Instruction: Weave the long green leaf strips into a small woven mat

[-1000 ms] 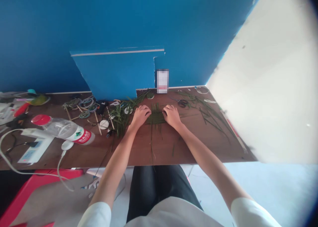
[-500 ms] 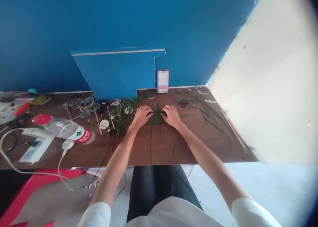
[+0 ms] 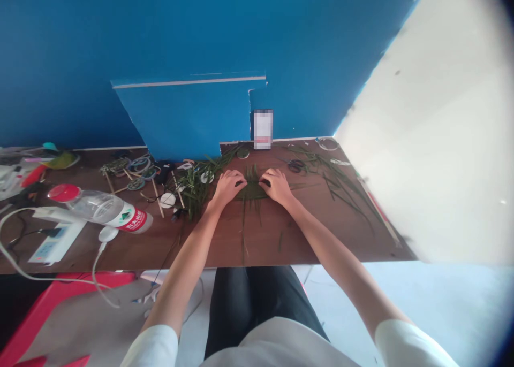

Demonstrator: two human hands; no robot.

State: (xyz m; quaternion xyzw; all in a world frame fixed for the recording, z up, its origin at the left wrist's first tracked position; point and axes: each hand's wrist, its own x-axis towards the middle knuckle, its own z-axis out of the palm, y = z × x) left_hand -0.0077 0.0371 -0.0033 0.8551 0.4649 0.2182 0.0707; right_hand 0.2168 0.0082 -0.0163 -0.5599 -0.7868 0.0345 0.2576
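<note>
A small mat of woven green leaf strips [image 3: 251, 189] lies on the brown table [image 3: 225, 238] in front of me, with loose strip ends trailing toward the near edge. My left hand [image 3: 226, 188] rests on its left side, fingers curled and pinching the strips. My right hand [image 3: 277, 186] presses on its right side, fingers also curled onto the strips. The two hands almost meet over the weave and hide its middle.
More green leaf strips [image 3: 341, 188] lie at the right, with scissors [image 3: 296, 166] behind them. Left of my hands are another leaf pile [image 3: 195, 184], small round fans on sticks [image 3: 136, 184], a lying plastic bottle [image 3: 100, 209], a power strip [image 3: 52, 238] and cables. A blue board [image 3: 188, 115] leans behind.
Both hands have closed in slightly toward each other over the woven strips. Nothing else on the table has moved.
</note>
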